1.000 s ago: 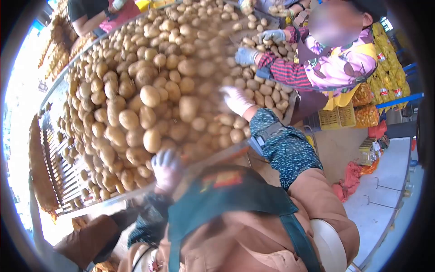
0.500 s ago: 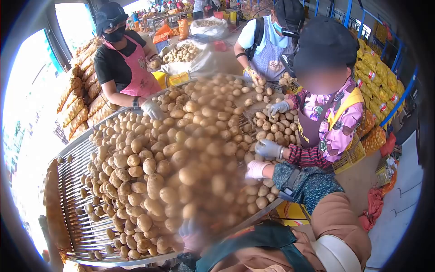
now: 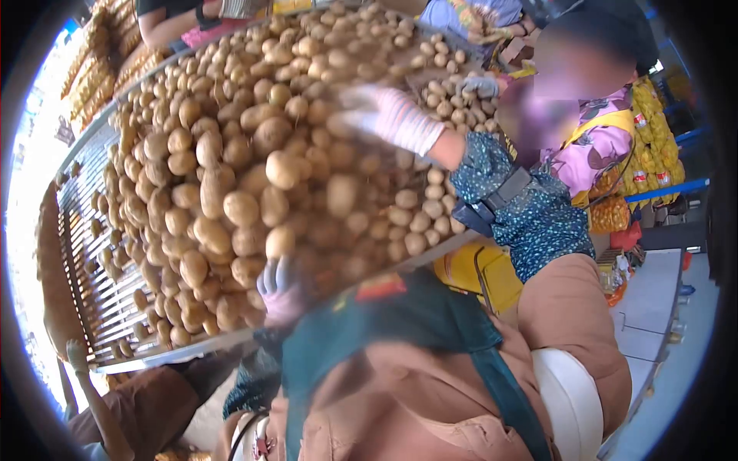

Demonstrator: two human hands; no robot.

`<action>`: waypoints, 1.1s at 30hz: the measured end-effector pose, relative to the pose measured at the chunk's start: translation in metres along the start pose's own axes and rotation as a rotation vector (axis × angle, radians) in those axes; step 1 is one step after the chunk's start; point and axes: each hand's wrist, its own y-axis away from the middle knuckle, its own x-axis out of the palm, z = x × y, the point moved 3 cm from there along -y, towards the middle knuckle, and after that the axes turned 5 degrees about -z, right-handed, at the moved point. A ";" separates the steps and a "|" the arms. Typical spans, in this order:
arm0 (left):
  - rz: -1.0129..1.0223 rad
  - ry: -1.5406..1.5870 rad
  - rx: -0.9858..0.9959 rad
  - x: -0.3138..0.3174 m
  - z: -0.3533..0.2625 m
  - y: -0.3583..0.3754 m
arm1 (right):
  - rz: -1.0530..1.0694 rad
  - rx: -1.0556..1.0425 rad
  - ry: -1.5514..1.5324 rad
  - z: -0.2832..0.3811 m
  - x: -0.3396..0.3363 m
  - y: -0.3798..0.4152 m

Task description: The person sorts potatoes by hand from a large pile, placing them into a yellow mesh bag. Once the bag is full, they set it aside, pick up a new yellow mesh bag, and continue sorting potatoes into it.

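A deep heap of round, pale brown potatoes (image 3: 254,161) is spread over almost the whole sorting table of grey metal bars (image 3: 92,292); only the left end of the table shows bare bars, with a few single potatoes between them. The right hand (image 3: 369,111), in a pale pink knitted glove, is stretched over the heap toward the far edge of the table, with the fingers spread flat and nothing gripped; the picture is blurred there, so it cannot be told whether the potatoes under it are touched. Its forearm is covered by a dark teal sleeve with small dots (image 3: 530,215), which crosses the near right corner of the table. The left hand (image 3: 280,288), in a pale lilac glove, is placed at the near edge of the table, with the fingers bent up against the potatoes at that edge; whether one is grasped cannot be told, because of blur. A dark green apron with straps (image 3: 415,323) is seen below the near edge. At the far right corner, another person's grey-gloved hand (image 3: 478,84) is laid on smaller potatoes. Behind that person, yellow mesh sacks (image 3: 653,146) are stacked.
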 end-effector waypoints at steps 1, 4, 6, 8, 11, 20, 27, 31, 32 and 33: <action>0.015 0.004 0.000 0.001 0.002 0.002 | 0.065 -0.059 0.163 -0.014 0.015 0.022; 0.020 0.061 -0.008 -0.006 -0.002 -0.011 | 0.258 -0.238 0.384 -0.031 0.057 0.075; 0.063 0.116 -0.006 -0.008 0.001 -0.009 | 0.381 -0.410 0.711 -0.028 0.078 0.090; 0.055 0.135 -0.005 -0.006 0.001 -0.008 | 0.401 -0.640 0.993 -0.047 0.106 0.098; 0.059 0.138 -0.002 -0.006 0.004 -0.006 | 0.496 -0.544 1.105 -0.051 0.129 0.079; 0.034 0.298 -0.109 -0.023 0.011 -0.030 | 0.109 0.670 -0.808 -0.120 0.073 0.116; 0.606 -0.096 -0.348 0.002 0.012 -0.106 | -0.028 0.842 -1.819 -0.087 0.071 0.140; 0.613 -0.067 -0.369 0.020 0.008 -0.116 | -0.046 0.794 -1.929 -0.097 0.056 0.154; 0.575 0.010 -0.388 0.017 0.007 -0.123 | -0.062 0.780 -1.924 -0.098 0.054 0.156; 0.551 0.119 -0.458 0.015 0.008 -0.129 | -0.082 0.813 -1.907 -0.098 0.048 0.158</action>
